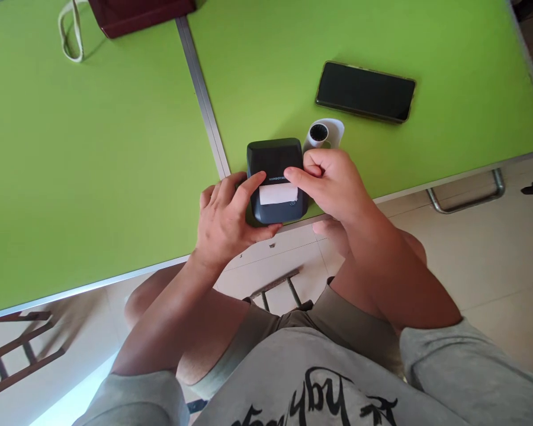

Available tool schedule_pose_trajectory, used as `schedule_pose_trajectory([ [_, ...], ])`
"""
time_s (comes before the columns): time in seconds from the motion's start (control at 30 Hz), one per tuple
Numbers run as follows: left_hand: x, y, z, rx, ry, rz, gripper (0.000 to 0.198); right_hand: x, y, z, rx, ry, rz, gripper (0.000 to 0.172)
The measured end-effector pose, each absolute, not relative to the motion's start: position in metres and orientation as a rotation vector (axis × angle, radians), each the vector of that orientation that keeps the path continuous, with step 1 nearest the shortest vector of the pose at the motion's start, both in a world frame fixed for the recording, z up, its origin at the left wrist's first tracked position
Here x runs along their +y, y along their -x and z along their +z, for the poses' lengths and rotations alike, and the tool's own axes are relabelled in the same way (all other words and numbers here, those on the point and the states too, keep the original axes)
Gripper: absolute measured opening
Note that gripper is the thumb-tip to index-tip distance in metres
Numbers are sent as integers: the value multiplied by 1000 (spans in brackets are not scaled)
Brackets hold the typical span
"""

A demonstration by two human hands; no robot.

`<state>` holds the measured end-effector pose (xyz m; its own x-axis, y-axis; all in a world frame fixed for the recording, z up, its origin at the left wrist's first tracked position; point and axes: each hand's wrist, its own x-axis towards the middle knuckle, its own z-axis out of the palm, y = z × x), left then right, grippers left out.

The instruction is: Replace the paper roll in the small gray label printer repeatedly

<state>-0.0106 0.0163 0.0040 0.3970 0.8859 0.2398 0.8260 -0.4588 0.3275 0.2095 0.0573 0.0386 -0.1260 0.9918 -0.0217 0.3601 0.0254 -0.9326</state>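
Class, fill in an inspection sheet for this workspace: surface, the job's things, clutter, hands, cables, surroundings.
Surface: two green tabletops joined by a metal strip.
Job's things: dark label printer at the near edge, with a white paper strip lying on its top; white paper roll just behind it.
Clutter: dark-screened phone lying flat beyond the roll; dark red bag with a white strap at the far edge.
Hands: left hand grips the printer's left side; right hand has its fingers at the strip's top edge, pinch unclear.
Cables: nothing seen.
Surroundings: tiled floor; metal tube frame below the table's right end.
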Motion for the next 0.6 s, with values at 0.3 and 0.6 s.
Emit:
schedule_pose_trajectory([
  [0.3, 16, 8, -1, 1589, -2457, 601, 109, 46, -204, 20, -1529, 1332, 941, 42],
  [0.6, 15, 16, 4, 1481, -2348, 628, 100, 40, -203, 17, -1503, 1311, 927, 43],
])
